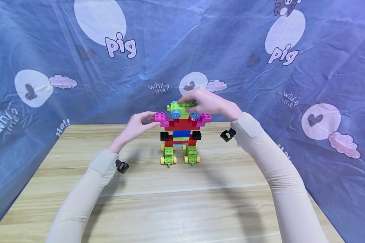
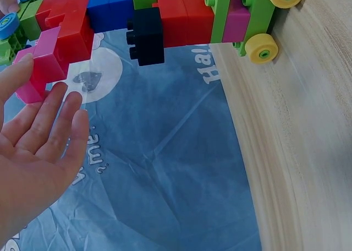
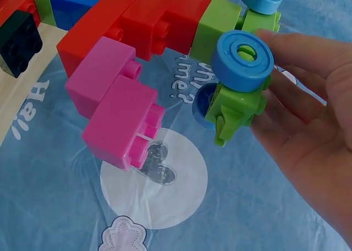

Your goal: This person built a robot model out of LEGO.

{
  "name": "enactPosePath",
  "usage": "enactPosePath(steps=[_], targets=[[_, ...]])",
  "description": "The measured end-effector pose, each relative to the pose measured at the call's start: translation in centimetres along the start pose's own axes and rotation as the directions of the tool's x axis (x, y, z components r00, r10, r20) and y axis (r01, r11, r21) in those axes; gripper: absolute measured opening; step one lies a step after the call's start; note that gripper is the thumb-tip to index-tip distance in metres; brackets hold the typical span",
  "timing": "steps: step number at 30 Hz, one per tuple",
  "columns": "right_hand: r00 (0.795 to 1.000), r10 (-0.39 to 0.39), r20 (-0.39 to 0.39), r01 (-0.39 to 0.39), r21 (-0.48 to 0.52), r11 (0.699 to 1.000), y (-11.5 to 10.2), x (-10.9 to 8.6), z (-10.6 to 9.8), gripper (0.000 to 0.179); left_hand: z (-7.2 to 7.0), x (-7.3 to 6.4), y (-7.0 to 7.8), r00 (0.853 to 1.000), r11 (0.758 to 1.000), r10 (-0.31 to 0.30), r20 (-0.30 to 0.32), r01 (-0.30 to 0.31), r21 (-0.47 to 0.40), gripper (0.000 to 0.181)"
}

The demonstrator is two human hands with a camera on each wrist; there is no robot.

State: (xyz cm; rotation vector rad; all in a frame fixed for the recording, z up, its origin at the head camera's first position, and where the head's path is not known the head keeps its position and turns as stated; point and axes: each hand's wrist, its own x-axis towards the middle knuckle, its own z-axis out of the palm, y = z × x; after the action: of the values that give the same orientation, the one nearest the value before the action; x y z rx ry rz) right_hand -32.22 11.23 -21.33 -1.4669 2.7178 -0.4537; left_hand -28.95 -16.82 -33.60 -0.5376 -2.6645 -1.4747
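A robot-like figure of toy bricks stands upright on the table, with a red body (image 1: 180, 125), a blue middle (image 1: 181, 134) and green legs (image 1: 168, 152) on yellow wheels. At its top is a green wheeled brick (image 3: 236, 105) with blue wheels. My right hand (image 1: 208, 101) holds that brick from above, thumb and fingers on its sides. My left hand (image 1: 137, 125) pinches the left pink brick (image 1: 161, 118) between thumb and fingertips, its other fingers spread in the left wrist view. Opposite, another pink brick arm (image 3: 118, 119) sticks out, untouched.
Black bricks (image 1: 164, 136) jut from both sides of the figure's waist. The wooden table (image 1: 182, 209) extends toward me, and a blue printed cloth (image 1: 158, 40) hangs behind and at the sides. A small black mount (image 1: 228, 135) is by each wrist.
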Motion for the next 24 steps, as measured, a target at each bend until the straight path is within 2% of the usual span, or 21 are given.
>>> enactPosePath(steps=[6, 13, 24], targets=[[0.999, -0.046, 0.001, 0.046, -0.004, 0.999, 0.08, 0.21, 0.21, 0.036, 0.04, 0.02, -0.14, 1.0, 1.0, 0.004, 0.0, -0.004, -0.007, 0.051], [0.999, -0.038, 0.0, 0.038, -0.009, 0.999, 0.02, 0.26, 0.29, 0.037, 0.0, 0.07, -0.08, 1.0, 1.0, -0.003, 0.0, 0.003, -0.001, 0.051], [0.995, -0.084, -0.051, 0.082, -0.032, 0.996, 0.31, 0.23, 0.54, 0.037, -0.1, 0.21, -0.08, 1.0, 1.0, -0.011, 0.008, 0.011, -0.001, 0.052]])
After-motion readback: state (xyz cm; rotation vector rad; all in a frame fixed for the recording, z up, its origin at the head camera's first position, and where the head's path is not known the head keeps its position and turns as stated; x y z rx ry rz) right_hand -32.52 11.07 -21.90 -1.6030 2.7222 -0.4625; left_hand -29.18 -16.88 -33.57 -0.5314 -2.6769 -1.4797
